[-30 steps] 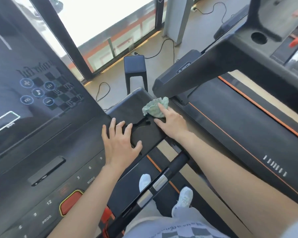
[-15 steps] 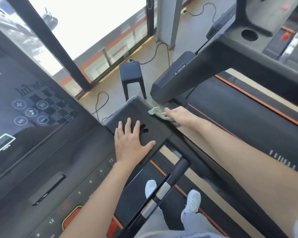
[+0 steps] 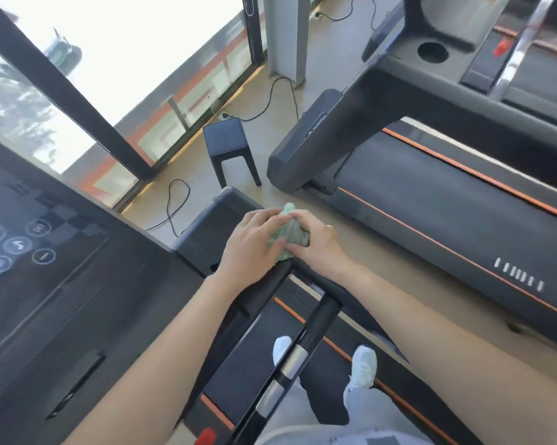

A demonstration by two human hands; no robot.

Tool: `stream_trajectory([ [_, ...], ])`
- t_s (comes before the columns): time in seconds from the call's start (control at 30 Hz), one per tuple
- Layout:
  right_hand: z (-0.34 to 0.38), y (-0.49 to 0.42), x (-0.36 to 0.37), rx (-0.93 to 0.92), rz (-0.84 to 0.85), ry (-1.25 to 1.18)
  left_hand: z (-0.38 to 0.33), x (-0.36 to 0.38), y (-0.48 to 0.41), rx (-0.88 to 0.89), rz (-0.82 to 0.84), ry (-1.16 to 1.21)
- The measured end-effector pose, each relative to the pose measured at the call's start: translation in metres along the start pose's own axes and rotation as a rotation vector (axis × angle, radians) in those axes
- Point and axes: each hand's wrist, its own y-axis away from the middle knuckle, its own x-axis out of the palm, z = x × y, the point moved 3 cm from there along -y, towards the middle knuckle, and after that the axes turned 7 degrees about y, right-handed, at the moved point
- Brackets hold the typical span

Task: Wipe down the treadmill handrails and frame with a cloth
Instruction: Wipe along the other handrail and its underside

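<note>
The green cloth [image 3: 290,231] lies bunched at the right-end corner of the treadmill console [image 3: 203,232]; it looks light, soft and floppy, apt to skate on smooth plastic unless pressed flat. The right hand [image 3: 320,245] curls fingers and thumb round its bulk, the sensible hold, while the left hand [image 3: 249,244] lays close-set fingers on its left side, blur hiding any pinch.

One head-worn wide camera looks steeply down, close over the treadmill [image 3: 78,316]
</note>
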Motion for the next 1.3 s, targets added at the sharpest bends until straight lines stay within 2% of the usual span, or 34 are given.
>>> stream_trajectory([
  [0.1, -0.012, 0.009, -0.004, 0.05, 0.0, -0.079, 0.002, 0.014, -0.021, 0.118, 0.303, -0.122],
  [0.27, -0.036, 0.022, -0.012, 0.103, -0.006, 0.017, 0.017, 0.013, -0.038, 0.237, 0.446, -0.279],
  [0.4, -0.03, 0.004, -0.007, 0.15, 0.081, 0.03, 0.028, -0.003, -0.055, 0.223, 0.473, -0.336],
  [0.57, 0.006, -0.046, 0.007, 0.041, 0.188, 0.002, 0.066, -0.037, -0.074, 0.066, 0.508, -0.373],
  [0.73, 0.015, -0.068, 0.015, 0.053, 0.215, -0.029, 0.077, -0.051, -0.092, -0.058, 0.524, -0.363],
  [0.87, 0.0, -0.049, 0.003, 0.128, 0.143, -0.046, 0.055, -0.037, -0.089, 0.033, 0.568, -0.311],
  [1.03, -0.035, 0.005, -0.018, 0.176, 0.178, -0.032, 0.014, 0.003, -0.071, 0.145, 0.578, -0.161],
  [1.17, -0.054, 0.056, -0.033, 0.199, 0.107, 0.003, -0.017, 0.037, -0.053, 0.117, 0.633, -0.164],
  [1.3, -0.063, 0.098, -0.045, 0.194, 0.048, 0.054, -0.044, 0.06, -0.036, 0.128, 0.609, -0.188],
])
